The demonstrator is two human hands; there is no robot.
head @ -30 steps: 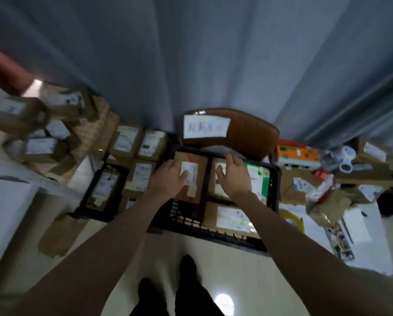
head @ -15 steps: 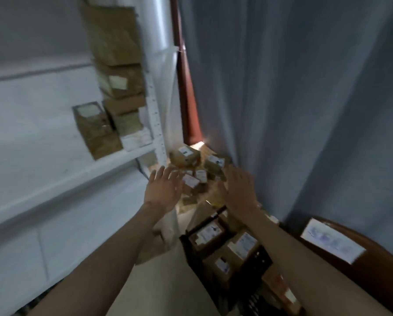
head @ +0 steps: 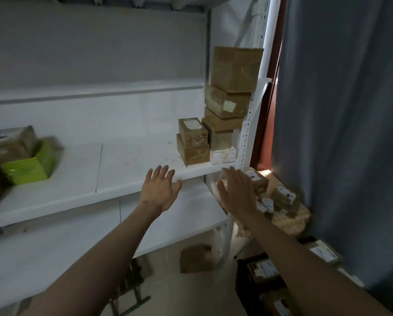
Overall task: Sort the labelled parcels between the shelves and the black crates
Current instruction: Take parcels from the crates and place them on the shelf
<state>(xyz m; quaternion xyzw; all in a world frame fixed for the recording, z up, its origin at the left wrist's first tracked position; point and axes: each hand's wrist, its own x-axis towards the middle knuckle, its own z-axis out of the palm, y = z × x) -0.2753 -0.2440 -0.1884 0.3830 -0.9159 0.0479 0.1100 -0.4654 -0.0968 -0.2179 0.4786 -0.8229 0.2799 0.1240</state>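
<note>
Both hands are empty with fingers spread: the left hand [head: 160,190] at centre frame, the right hand [head: 237,192] beside it. Labelled boxes [head: 194,142] stand stacked right of centre on the shelf [head: 113,169]. Taking the top small box squarely with both palms looks best, so the stack behind stays put.

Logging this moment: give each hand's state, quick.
Left hand: open, fingers spread, holding nothing.
Right hand: open, fingers straight, holding nothing.
</note>
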